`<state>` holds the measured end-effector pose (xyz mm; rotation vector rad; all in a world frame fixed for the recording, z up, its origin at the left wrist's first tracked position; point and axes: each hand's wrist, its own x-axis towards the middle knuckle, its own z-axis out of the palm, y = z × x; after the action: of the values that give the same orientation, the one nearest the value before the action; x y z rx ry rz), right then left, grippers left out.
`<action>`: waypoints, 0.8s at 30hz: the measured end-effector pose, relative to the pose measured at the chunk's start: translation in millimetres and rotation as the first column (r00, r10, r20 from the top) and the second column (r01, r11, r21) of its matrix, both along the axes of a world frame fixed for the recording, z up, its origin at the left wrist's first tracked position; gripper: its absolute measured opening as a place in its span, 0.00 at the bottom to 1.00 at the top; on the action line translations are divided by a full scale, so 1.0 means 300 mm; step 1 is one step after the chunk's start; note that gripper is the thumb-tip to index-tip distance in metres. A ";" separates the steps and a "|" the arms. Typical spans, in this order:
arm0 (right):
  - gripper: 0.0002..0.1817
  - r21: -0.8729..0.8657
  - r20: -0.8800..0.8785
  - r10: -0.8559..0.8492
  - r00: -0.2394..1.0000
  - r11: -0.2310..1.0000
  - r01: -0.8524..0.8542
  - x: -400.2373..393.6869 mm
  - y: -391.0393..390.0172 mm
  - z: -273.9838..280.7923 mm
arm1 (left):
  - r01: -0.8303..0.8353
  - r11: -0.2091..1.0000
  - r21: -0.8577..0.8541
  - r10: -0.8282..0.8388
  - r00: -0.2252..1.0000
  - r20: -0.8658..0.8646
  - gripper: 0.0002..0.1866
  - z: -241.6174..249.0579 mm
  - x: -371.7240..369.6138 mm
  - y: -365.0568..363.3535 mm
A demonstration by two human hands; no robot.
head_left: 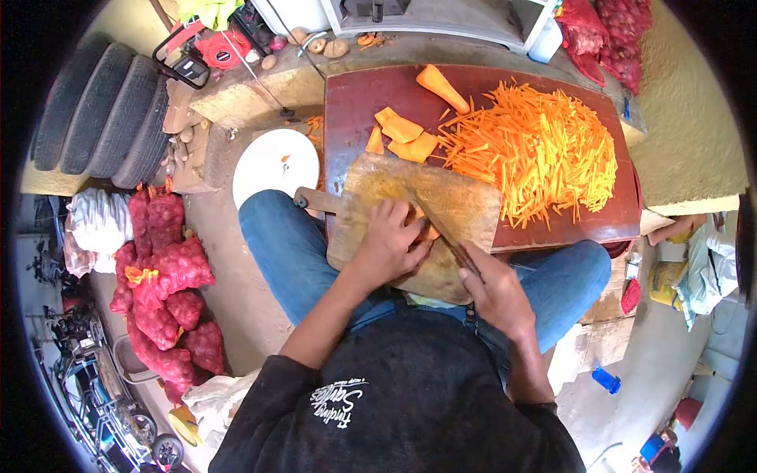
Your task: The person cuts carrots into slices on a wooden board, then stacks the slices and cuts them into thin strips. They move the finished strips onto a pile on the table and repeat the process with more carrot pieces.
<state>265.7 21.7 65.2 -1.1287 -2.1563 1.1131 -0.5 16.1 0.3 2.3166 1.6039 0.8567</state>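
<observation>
A worn wooden cutting board (371, 177) with a handle lies over my lap and the edge of the dark red table (351, 98). With bent fingers, my left hand (393, 243) presses a carrot piece (430, 232) on the board; the hand covers most of it. My right hand (498, 290) is wrapped round the handle of a knife (441, 227), its blade beside the left fingertips. Beyond the board are several flat carrot slabs (410, 138) and a whole peeled carrot (441, 88). A large heap of carrot sticks (544, 154) covers the table's right side.
Left of the table sits a white round lid or plate (276, 169) with orange scraps on it. Red mesh sacks (165, 292) line the floor at left, below stacked tyres (110, 110). A blue plastic object (606, 380) lies on the floor at right.
</observation>
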 end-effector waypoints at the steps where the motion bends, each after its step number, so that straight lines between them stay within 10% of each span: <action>1: 0.29 0.038 0.017 0.045 0.999 0.998 -0.046 -0.003 -0.014 0.014 | -0.001 1.000 0.016 0.001 1.000 -0.029 0.16 0.018 0.010 -0.009; 24: 0.27 -0.121 0.247 0.024 0.969 0.993 0.006 -0.049 -0.060 0.094 | 0.053 0.997 0.049 -0.045 0.988 -0.150 0.09 0.027 0.041 -0.033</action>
<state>251.0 3.7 93.4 -1.3791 -2.3083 1.1739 11.6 6.1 8.5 2.4993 1.5918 0.7393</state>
